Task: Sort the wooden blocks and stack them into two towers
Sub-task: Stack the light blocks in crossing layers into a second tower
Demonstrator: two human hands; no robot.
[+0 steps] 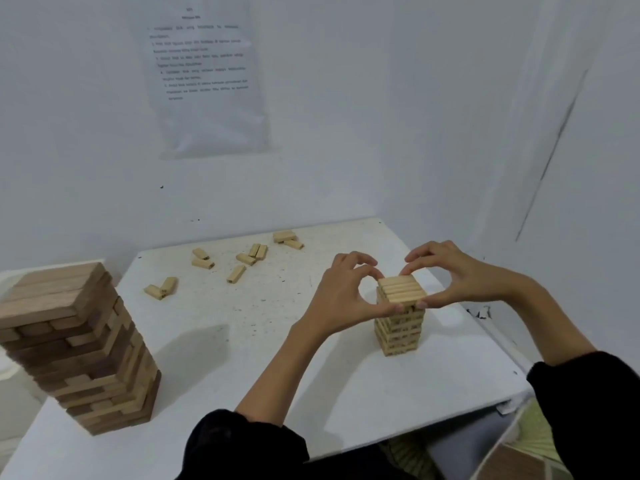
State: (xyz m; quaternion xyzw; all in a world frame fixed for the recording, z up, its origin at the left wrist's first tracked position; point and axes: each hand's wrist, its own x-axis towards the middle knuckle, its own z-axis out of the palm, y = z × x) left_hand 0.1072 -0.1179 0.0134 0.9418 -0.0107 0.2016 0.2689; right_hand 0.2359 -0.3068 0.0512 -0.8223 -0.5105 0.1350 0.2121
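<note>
Both hands on the small tower point(398, 332), which stands right of centre on the white tabletop point(277, 358). The left hand point(343, 292) and right hand point(453, 275) each pinch the top layer point(401, 289) of pale blocks. Thumbs point(381, 309) press the near edge, tips nearly meeting. Index fingers point(429, 252) curl over to the far edge. Can't tell if the left index really touches the far corner, too blurry. Top layer sits flat on the tower, slats running left to right. The layer under it is partly hidden behind the thumbs. Tower's far and right faces are out of sight. Dark marks on the block sides, unreadable.

The large tower point(76, 344), made of bigger, darker blocks, stands at the near left of the tabletop, well apart from both hands. Its upper left is clipped by the frame edge. It looks tilted, but the wide-angle lens bends that side, so true lean unclear.

The loose small blocks point(236, 273) are scattered over the far half of the tabletop. Some touch or overlap. The far group point(287, 237) has one block lying on others, so exact count is hard to make out.

The sheet of paper point(204, 74) on the wall has printed lines too blurred to read. The black sleeves point(242, 441) are cut off at the bottom edge. Pale patterned stuff below the near right corner of the tabletop, can't identify.
</note>
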